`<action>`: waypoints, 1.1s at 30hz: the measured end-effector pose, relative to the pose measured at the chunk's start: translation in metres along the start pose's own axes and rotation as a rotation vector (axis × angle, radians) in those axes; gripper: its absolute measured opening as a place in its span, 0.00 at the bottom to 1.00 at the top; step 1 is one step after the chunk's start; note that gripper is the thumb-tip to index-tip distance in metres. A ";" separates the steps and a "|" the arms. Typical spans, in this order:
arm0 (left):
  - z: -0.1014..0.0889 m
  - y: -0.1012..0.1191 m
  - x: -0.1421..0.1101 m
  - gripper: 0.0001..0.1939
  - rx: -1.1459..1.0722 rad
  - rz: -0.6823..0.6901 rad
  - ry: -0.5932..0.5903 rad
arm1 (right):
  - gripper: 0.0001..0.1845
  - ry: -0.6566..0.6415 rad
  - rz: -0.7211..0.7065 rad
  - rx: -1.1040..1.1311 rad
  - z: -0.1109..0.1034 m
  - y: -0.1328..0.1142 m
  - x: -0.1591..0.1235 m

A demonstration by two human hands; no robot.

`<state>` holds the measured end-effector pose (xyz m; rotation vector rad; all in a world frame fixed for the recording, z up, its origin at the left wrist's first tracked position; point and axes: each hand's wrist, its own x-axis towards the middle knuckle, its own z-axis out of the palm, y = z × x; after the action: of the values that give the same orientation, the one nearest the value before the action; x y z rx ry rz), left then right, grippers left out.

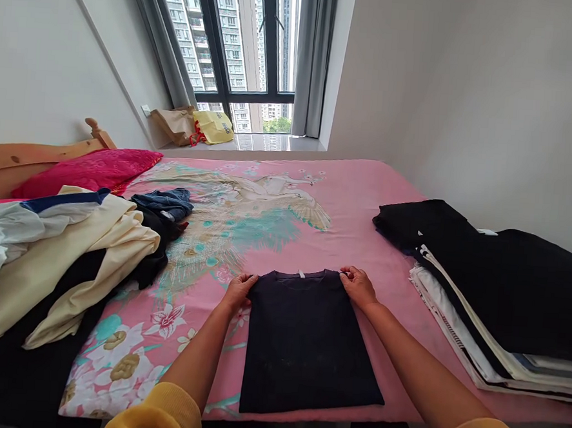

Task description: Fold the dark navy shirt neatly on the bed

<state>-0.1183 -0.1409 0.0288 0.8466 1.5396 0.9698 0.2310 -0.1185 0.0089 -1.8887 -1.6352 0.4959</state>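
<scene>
A dark T-shirt (306, 351), folded into a neat rectangle, lies flat on the bed with its collar and a small white label at the far edge. My left hand (240, 290) pinches its far left corner between thumb and fingers. At the far right corner, my right hand (358, 285) grips the cloth the same way. Both forearms, in pushed-up yellow sleeves, reach along the sides of the shirt.
Loose clothes (70, 259) are heaped on the left, with a red pillow (95, 170) behind. Folded clothes (504, 292) form a stack on the right. The pink floral bedsheet (355, 192) reaches the windowsill, where a paper bag (175, 124) and a yellow bag (214, 126) sit.
</scene>
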 end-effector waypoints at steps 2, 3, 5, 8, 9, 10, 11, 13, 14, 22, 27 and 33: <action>0.000 0.001 -0.001 0.19 -0.004 -0.006 -0.009 | 0.10 -0.025 -0.037 -0.044 -0.001 -0.005 0.002; -0.001 0.001 -0.001 0.19 -0.007 -0.005 -0.017 | 0.09 -0.032 -0.051 -0.066 -0.002 -0.007 0.002; -0.001 0.001 -0.003 0.19 -0.017 0.002 -0.034 | 0.10 -0.029 -0.064 -0.105 -0.003 -0.008 0.003; -0.001 0.001 -0.005 0.18 -0.036 0.012 -0.049 | 0.11 -0.004 -0.048 -0.147 -0.005 -0.006 0.002; -0.001 0.001 -0.005 0.18 -0.040 0.011 -0.049 | 0.11 -0.001 -0.034 -0.160 -0.006 -0.006 0.001; -0.001 0.001 -0.005 0.18 -0.044 0.008 -0.047 | 0.10 0.004 -0.018 -0.176 -0.007 -0.006 0.000; -0.001 0.001 -0.005 0.18 -0.046 0.003 -0.044 | 0.09 0.021 -0.009 -0.193 -0.008 -0.009 -0.002; 0.000 0.000 -0.005 0.17 -0.050 -0.008 -0.042 | 0.08 0.097 -0.051 -0.215 -0.010 -0.023 -0.009; 0.001 0.000 -0.004 0.17 -0.051 -0.012 -0.043 | 0.08 0.133 -0.115 -0.208 -0.010 -0.034 -0.013; 0.000 -0.003 -0.001 0.17 -0.056 0.003 -0.060 | 0.17 -0.205 -0.448 -0.316 0.033 -0.149 -0.050; -0.002 -0.001 -0.003 0.16 -0.052 0.010 -0.076 | 0.20 -0.314 -0.242 -0.384 0.065 -0.170 -0.044; -0.002 -0.005 -0.001 0.15 -0.071 0.013 -0.084 | 0.11 -0.331 -0.219 -0.352 0.069 -0.167 -0.045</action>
<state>-0.1205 -0.1441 0.0248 0.8378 1.4213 0.9809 0.0526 -0.1369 0.0597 -1.9107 -2.2427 0.4707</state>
